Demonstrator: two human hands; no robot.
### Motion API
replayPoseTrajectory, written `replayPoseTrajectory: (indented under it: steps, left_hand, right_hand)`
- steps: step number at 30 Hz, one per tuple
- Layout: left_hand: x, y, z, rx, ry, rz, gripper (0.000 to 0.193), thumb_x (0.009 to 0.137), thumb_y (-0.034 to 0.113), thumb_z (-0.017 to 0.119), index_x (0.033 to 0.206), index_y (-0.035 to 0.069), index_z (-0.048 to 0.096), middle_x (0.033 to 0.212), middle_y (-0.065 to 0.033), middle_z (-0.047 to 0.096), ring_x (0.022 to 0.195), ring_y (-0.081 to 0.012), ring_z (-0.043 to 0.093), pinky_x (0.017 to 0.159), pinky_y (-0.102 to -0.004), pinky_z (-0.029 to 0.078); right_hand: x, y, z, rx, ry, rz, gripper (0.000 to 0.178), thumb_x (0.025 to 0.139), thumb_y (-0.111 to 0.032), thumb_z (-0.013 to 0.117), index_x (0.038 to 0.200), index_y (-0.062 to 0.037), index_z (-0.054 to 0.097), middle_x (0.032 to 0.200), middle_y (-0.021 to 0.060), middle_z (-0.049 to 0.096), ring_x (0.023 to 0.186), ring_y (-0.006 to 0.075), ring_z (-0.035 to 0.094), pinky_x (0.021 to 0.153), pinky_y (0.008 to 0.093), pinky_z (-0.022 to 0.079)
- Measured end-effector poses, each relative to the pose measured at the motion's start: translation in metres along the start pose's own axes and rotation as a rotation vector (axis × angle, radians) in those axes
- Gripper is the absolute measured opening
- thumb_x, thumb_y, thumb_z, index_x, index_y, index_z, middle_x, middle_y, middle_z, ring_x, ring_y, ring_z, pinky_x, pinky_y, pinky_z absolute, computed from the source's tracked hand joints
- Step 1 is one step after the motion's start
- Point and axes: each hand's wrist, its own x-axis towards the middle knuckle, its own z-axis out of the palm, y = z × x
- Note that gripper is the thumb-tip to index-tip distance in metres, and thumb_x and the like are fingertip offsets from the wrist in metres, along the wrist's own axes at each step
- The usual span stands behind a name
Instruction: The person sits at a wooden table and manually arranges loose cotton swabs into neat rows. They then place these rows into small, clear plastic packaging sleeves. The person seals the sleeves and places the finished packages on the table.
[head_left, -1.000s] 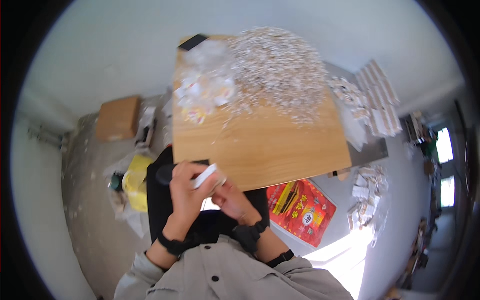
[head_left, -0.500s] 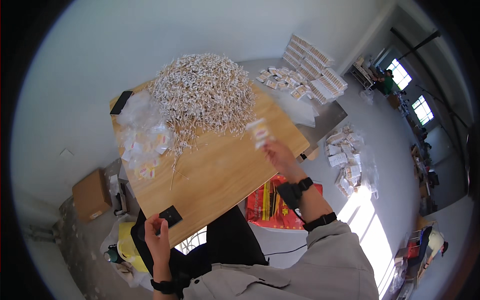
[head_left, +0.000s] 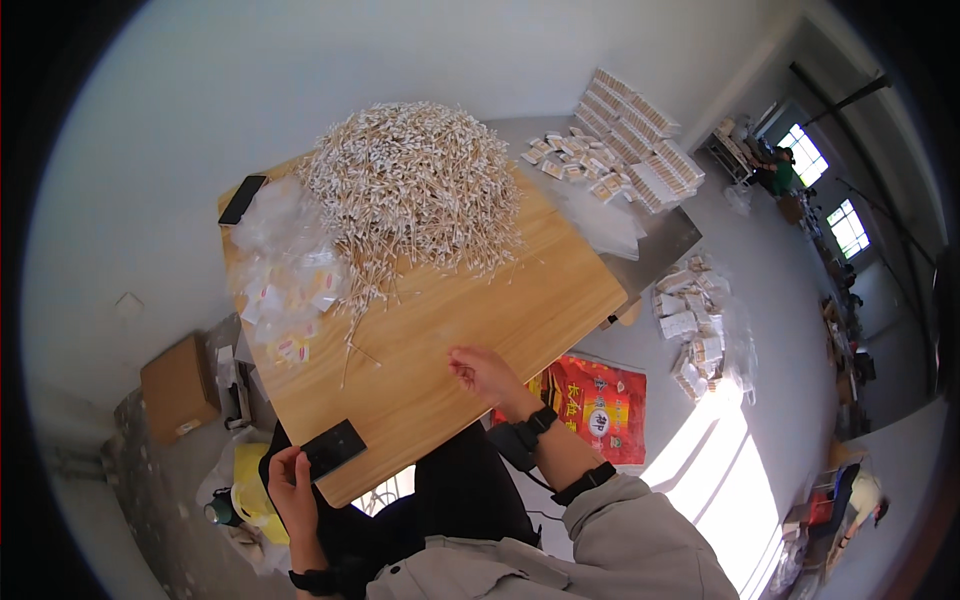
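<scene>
My left hand (head_left: 292,490) is at the table's near left corner, its fingers curled and drawn together. Its fingertips meet or overlap the end of a dark phone (head_left: 335,449) in this view; whether they grip anything is hidden. Over the near part of the wooden table (head_left: 430,335), my right hand (head_left: 483,376) has its fingers bent inward, with nothing visible in them. Beyond it rises a large heap of cotton swabs (head_left: 415,185), with loose swabs straggling down its near left side. Clear plastic bags (head_left: 275,225) and small printed packets (head_left: 290,348) lie left of the heap.
A second dark phone (head_left: 242,200) lies at the far left corner. Swab packs (head_left: 630,115) are stacked beyond the table; more packs (head_left: 690,325) lie on the floor at right. A red printed sack (head_left: 600,410) is beside the table, a cardboard box (head_left: 180,390) at left. People work far right.
My right hand has come back left and nearer, and the small packet it held is gone from it. My left hand has shifted slightly left and down, uncovering more of the near phone.
</scene>
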Motion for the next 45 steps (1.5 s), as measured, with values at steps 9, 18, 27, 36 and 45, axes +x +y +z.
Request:
replayPoseTrajectory:
  steps: [9,18,27,36,45]
  left_hand:
    - [0.008,-0.016,-0.012,0.109,0.05,-0.074,0.015,0.093,0.011,0.065,0.103,0.0,0.065,0.092,-0.0083,0.067,0.085,-0.0151,0.064,0.078,-0.0282,0.05]
    - [0.002,-0.02,-0.019,0.084,0.064,-0.051,0.014,0.094,0.009,0.063,0.105,0.0,0.064,0.092,-0.0039,0.066,0.084,-0.0101,0.062,0.078,-0.0245,0.049]
    - [0.058,-0.065,-0.02,-0.143,0.243,-0.211,0.048,0.091,0.022,0.071,0.126,-0.002,0.052,0.111,-0.0147,0.063,0.096,-0.0185,0.064,0.085,-0.0307,0.052]
    - [0.113,-0.082,-0.017,-0.134,0.086,-0.178,0.032,0.091,0.012,0.065,0.119,-0.004,0.058,0.102,-0.0103,0.066,0.092,-0.0159,0.066,0.083,-0.0291,0.051]
    - [0.055,-0.012,-0.048,-0.494,-0.114,-0.195,0.026,0.099,0.012,0.056,0.123,0.002,0.054,0.106,-0.0034,0.061,0.095,-0.0126,0.063,0.086,-0.0261,0.047]
  right_hand:
    - [0.005,0.058,0.11,-0.595,-0.227,-0.113,0.022,0.092,-0.021,0.067,0.11,-0.0077,0.065,0.092,0.002,0.063,0.082,0.0115,0.062,0.07,0.0271,0.049]
    - [0.047,0.077,0.229,-1.245,-0.34,-0.805,0.044,0.079,-0.013,0.072,0.12,-0.006,0.06,0.12,0.0167,0.053,0.109,0.0325,0.056,0.089,0.0408,0.049]
    - [0.032,0.103,0.237,-1.555,-0.293,-0.949,0.055,0.08,-0.016,0.071,0.128,0.0006,0.051,0.124,0.0165,0.05,0.129,0.035,0.042,0.102,0.0457,0.037]
    - [0.028,0.117,0.215,-1.221,-0.215,-0.761,0.049,0.084,-0.015,0.069,0.128,-0.0013,0.054,0.124,0.0209,0.048,0.116,0.0362,0.05,0.095,0.0423,0.043]
    - [0.016,0.073,0.215,-0.531,-0.489,0.102,0.025,0.094,-0.021,0.064,0.102,0.0029,0.066,0.088,0.0042,0.066,0.082,0.01,0.059,0.075,0.0243,0.046]
